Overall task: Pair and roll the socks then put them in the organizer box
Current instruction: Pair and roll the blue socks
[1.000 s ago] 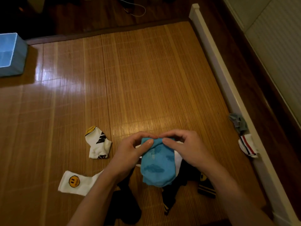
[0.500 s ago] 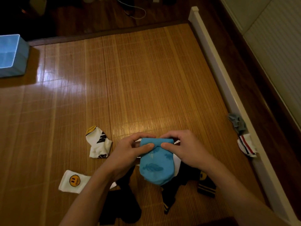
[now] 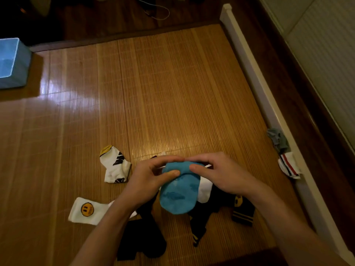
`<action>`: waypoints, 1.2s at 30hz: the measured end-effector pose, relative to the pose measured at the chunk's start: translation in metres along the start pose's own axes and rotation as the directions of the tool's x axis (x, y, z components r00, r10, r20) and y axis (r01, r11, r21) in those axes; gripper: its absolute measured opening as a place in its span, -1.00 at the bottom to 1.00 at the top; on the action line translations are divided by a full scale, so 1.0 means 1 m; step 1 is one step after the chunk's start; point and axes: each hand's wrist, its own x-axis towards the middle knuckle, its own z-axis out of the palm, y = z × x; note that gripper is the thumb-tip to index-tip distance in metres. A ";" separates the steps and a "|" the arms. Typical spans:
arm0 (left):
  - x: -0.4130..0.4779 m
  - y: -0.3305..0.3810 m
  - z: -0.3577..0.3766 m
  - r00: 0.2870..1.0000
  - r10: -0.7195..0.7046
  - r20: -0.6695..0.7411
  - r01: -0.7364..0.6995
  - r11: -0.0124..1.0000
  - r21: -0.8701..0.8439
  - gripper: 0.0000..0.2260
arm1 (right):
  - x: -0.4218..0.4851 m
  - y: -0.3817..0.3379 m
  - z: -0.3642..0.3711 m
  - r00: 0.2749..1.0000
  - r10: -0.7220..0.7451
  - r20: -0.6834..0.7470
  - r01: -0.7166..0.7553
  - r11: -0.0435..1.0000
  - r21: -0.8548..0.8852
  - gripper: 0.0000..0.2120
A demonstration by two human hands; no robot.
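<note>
Blue patterned socks (image 3: 177, 191) lie on the bamboo mat (image 3: 172, 93) just in front of you, on top of a heap of dark socks. You look to be at the rolling step. Your left hand (image 3: 148, 175) and right hand (image 3: 217, 173) both pinch the rolled far end, fingers curled over it. Next, wind the roll tightly toward you, then carry it to the blue organizer box (image 3: 21, 70), well away at the far left.
</note>
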 end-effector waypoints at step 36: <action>-0.017 -0.013 0.004 0.960 -0.267 0.089 0.276 0.835 -0.475 -0.68 | 0.004 -0.015 0.028 0.963 -0.254 -0.085 0.201 0.896 -0.396 -0.73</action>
